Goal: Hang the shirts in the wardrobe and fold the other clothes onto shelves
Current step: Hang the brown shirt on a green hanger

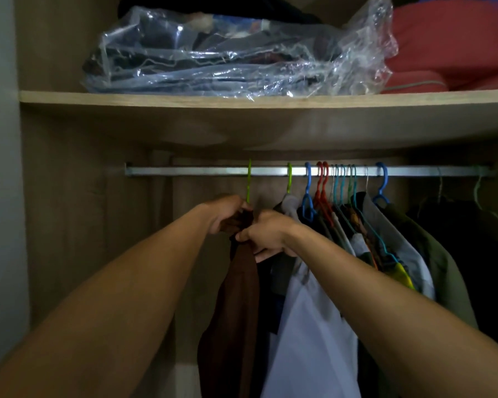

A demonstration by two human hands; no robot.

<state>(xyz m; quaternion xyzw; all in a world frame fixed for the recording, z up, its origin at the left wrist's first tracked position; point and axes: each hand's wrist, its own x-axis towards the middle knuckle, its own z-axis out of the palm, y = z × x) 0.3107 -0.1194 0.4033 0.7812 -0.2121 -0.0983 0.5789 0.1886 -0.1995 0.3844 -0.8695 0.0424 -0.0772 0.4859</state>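
A brown shirt (236, 305) hangs from a green hanger (249, 180) hooked over the metal rail (202, 170). My left hand (227, 212) grips the shirt's collar just under the hook. My right hand (266, 234) pinches the shirt's fabric a little lower, on its right side. To the right hang a white shirt (314, 334) and several other garments on coloured hangers (331, 185).
A wooden shelf (184, 100) runs above the rail. On it lie a clear plastic bag of dark clothes (213, 58) and red folded fabric (454, 47). The wardrobe's left wall (69, 225) stands near the brown shirt. Dark garments (477, 254) fill the far right.
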